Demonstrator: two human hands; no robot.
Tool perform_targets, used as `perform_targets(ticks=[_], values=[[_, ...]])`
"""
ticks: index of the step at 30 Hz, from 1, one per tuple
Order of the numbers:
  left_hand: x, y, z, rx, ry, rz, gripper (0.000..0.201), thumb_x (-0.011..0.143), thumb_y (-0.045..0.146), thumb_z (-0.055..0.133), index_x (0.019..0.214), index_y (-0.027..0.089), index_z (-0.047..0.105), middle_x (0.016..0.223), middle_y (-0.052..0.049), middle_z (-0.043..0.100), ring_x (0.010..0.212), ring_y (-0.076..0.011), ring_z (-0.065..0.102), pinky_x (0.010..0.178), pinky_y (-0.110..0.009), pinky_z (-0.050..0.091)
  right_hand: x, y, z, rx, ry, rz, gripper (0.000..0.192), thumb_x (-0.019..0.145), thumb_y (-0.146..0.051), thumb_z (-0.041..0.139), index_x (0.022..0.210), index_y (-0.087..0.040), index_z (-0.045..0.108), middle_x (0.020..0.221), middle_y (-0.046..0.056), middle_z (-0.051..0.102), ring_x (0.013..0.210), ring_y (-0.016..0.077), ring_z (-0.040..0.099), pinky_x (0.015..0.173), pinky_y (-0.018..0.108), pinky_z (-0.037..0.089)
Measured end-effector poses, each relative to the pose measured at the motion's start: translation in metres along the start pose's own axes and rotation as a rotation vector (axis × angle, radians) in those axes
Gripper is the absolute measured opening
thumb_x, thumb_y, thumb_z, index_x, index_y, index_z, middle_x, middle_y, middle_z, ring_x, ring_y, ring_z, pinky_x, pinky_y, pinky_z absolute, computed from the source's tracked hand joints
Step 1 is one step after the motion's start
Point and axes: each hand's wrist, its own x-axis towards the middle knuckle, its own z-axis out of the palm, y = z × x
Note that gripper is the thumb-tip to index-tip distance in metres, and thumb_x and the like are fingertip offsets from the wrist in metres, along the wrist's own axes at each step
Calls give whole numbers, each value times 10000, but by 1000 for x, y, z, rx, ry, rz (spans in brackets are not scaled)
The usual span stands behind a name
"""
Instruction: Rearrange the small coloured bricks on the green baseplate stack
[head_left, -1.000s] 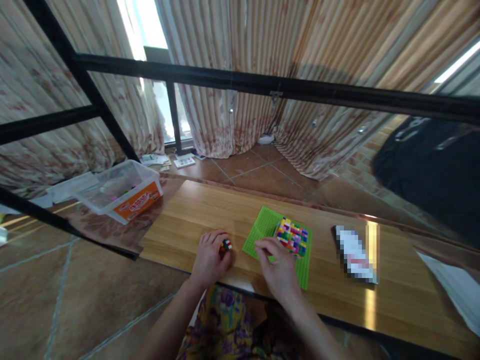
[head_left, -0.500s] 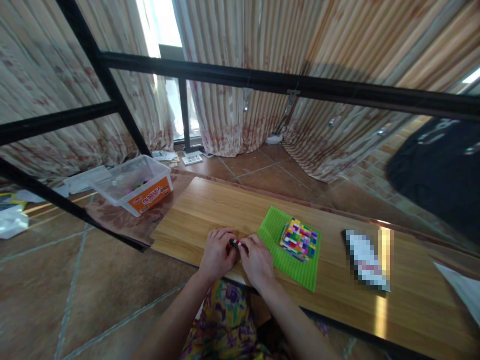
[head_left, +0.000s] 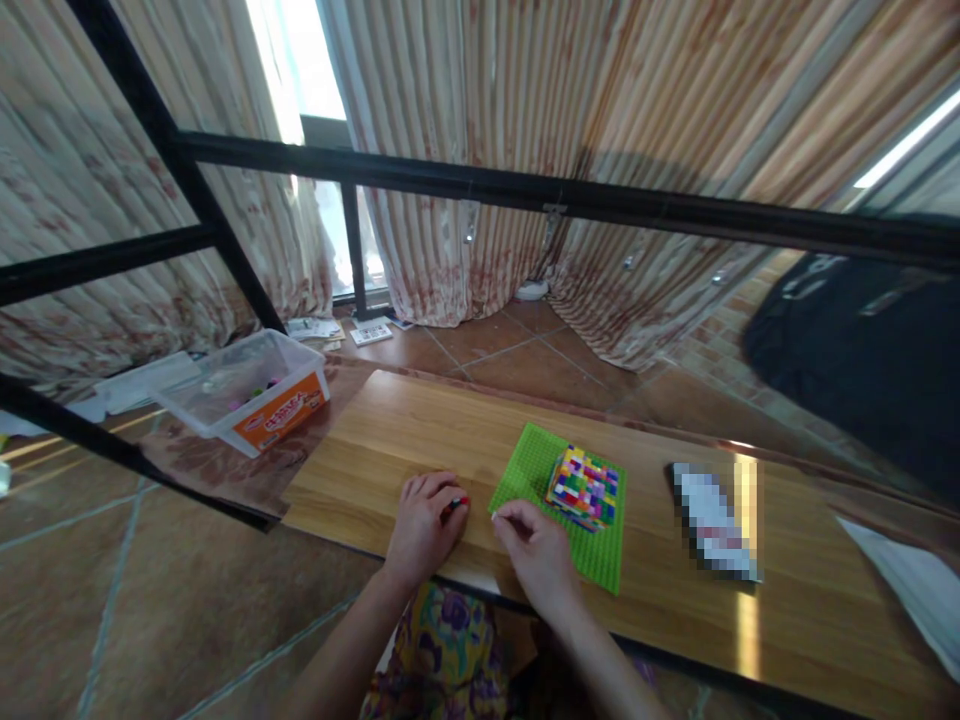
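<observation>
**Left hand (head_left: 424,527) closed on a small brick piece (head_left: 454,508)**

The left hand rests on the wooden tabletop (head_left: 420,425), its fingers clamped around the red-and-dark brick piece, partly hidden. The right hand (head_left: 537,548) is at the near edge of the green baseplate (head_left: 521,465), thumb and forefinger pinched together; the pale speck at their tips is too small to identify. A multicoloured brick block (head_left: 585,488) stands on the baseplate. Beyond the tabletop's left end sits a clear bin (head_left: 281,413).
</observation>
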Motion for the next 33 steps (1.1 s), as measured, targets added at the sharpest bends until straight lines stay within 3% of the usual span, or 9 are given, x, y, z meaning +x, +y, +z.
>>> perform_targets(ticks=[3,9,17,20,27,33], values=[[0,-1,0,17,8,13,143,861,260,540,927,266,666,1112,-34,638,1060,-205,547,943,-410,389,-2,2,-4,110,34,38,137,764,-301,565,727,-185,627,685,11,641,649,141,582,630,249,450],[1,-3,1,30,2,33,142,865,265,533,919,257,664,1091,-38,653,1032,-210,565,928,-420,403,-5,0,-16,171,158,8,148,724,-278,601,810,-194,688,776,34,680,725,160,619,693,282,495],[1,-9,3,57,35,67,124,850,274,552,909,252,658,1062,-41,671,999,-222,589,894,-415,430,7,7,-78,57,371,26,204,742,-328,605,874,-199,690,886,54,706,818,190,647,792,340,508],[2,-10,3,64,40,77,122,851,276,548,901,247,655,1054,-42,675,982,-223,596,882,-415,435,17,11,-92,-29,401,13,209,763,-313,570,894,-200,688,922,55,703,831,184,643,794,331,503],[3,-15,5,70,49,103,132,854,292,541,899,234,651,1038,-50,682,979,-229,604,872,-418,441,39,15,-89,-385,376,-7,180,792,-262,539,864,-225,700,893,29,701,774,157,614,739,293,459],[4,-14,4,57,58,105,125,849,292,548,901,234,646,1035,-50,682,976,-230,611,873,-415,442,51,18,-86,-487,387,-9,175,806,-309,558,860,-230,704,879,32,700,785,166,602,729,297,438]])
